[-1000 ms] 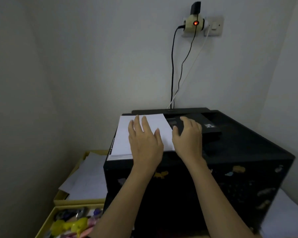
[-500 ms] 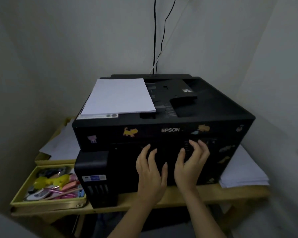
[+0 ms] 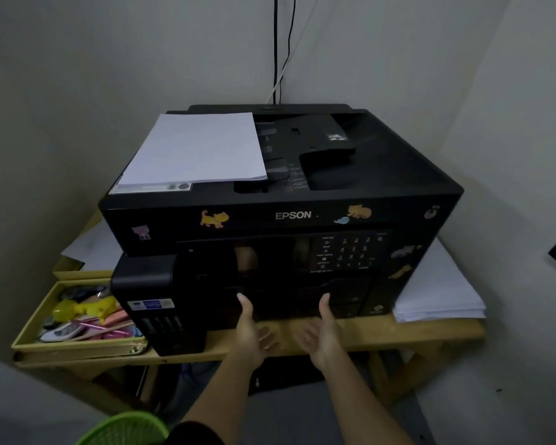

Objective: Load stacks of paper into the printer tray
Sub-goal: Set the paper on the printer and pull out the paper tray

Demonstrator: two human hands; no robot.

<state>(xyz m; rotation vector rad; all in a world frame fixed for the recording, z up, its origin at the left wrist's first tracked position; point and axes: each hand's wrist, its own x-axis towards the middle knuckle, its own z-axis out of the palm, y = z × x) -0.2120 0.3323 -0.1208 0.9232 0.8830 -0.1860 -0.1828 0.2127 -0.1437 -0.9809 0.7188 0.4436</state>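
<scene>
A black Epson printer (image 3: 382,175) with animal stickers stands on a wooden table (image 3: 414,335). A white paper stack (image 3: 196,149) lies flat on the left of its lid. My left hand (image 3: 251,332) and my right hand (image 3: 325,335) are low at the printer's front, palms turned up. Both thumbs touch the dark tray front (image 3: 283,303). The fingers are spread just below the printer's bottom edge, over the table's front, and hold nothing.
A second paper stack (image 3: 437,293) lies on the table to the right of the printer. At the left, a yellow box (image 3: 77,346) holds toys and pens, with loose sheets (image 3: 93,248) behind it. A green basket (image 3: 126,428) sits at the lower left. Cables (image 3: 275,59) run up the wall.
Both hands left the paper on the lid and dropped down the printer's front to its lower edge, turning palm up. The view tilted down. The paper stayed on the lid.
</scene>
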